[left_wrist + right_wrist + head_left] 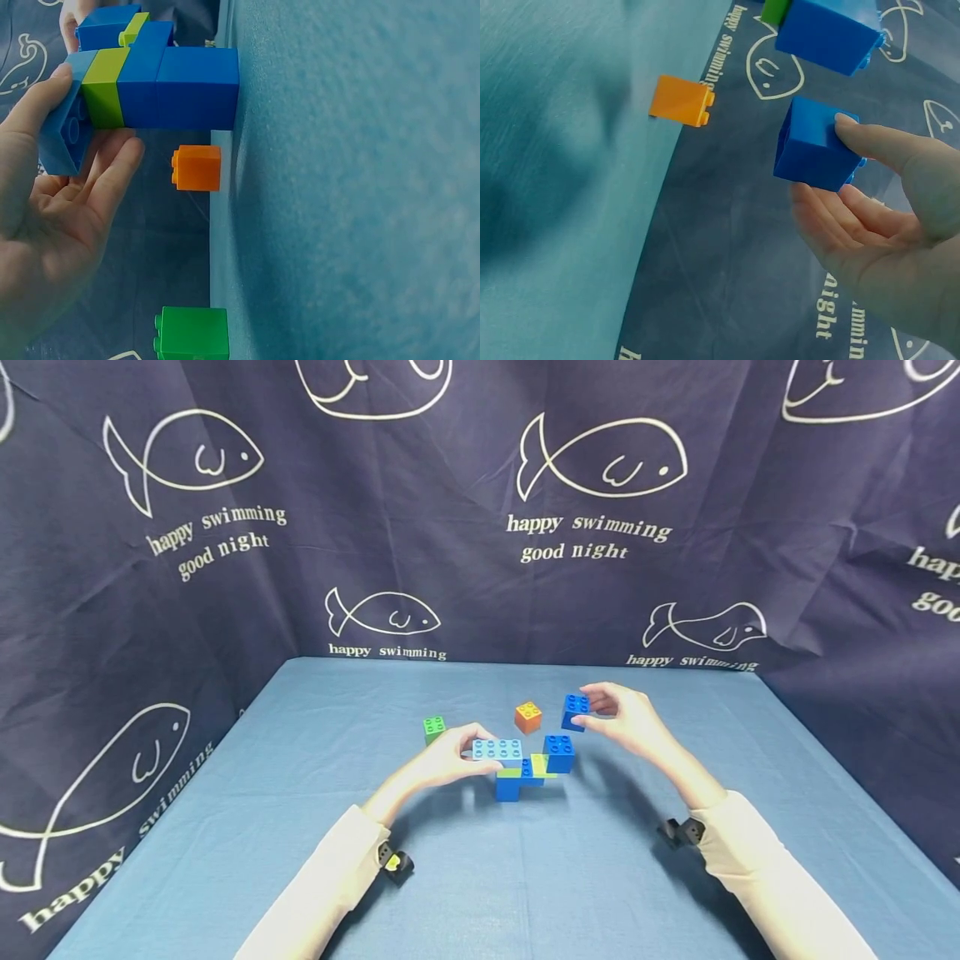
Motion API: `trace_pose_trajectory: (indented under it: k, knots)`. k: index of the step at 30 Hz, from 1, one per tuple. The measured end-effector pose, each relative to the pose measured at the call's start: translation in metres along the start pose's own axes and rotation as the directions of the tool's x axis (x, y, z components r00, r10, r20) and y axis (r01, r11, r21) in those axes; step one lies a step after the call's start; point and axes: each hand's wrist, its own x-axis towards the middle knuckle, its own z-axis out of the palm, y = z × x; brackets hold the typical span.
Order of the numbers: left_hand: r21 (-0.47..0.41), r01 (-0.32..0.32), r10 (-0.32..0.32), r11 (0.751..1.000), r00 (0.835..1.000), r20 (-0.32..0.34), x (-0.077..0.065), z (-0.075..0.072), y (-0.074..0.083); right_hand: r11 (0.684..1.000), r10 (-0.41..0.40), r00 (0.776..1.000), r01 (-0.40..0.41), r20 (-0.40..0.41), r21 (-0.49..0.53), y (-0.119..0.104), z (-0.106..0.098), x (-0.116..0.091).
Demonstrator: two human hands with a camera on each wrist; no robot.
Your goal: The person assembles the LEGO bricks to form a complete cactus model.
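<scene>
Mostly, the weak spot looks to be the stack [532, 781]: it seems to stand on one blue foot [507, 790] at its left end, while its right side — a lime brick [538, 765] with a blue brick [558, 756] on top — juts out over the tabletop [540, 877]. The left hand [450, 756] has its grip pinched on the light-blue brick [497, 752] at the stack's top left, thumb in front and fingers behind; the right hand [628, 724] pinches a loose cube [573, 713] between thumb and fingers, near that overhang but apart from it. Were the cube pressed down there, the overhang could act as a lever and tip the stack or pop a joint, more so if the left grip were slack. Steadying carries its own risk: the light-blue brick overhangs on the left too, so a careless push or lift could peel it off. The right fingertips [802, 192] sit close to the cube's open underside and might spoil a clean fit — and a dropped cube could knock the orange brick [528, 717] behind
</scene>
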Motion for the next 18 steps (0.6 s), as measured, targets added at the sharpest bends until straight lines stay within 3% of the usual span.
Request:
trace_pose_trajectory:
  k: [5, 18]
  knots:
    - [0.005, -0.002, 0.002, 1.000, 1.000, -0.004, 0.000, 0.001, 0.000, 1.000, 0.022, 1.000, -0.022, 0.000, 0.007, -0.008, -0.003, -0.003]
    - [0.012, 0.000, 0.000, 1.000, 1.000, -0.001, -0.002, 0.000, 0.002, 0.996, -0.049, 0.998, 0.051, -0.030, 0.068, -0.026, 0.000, -0.007]
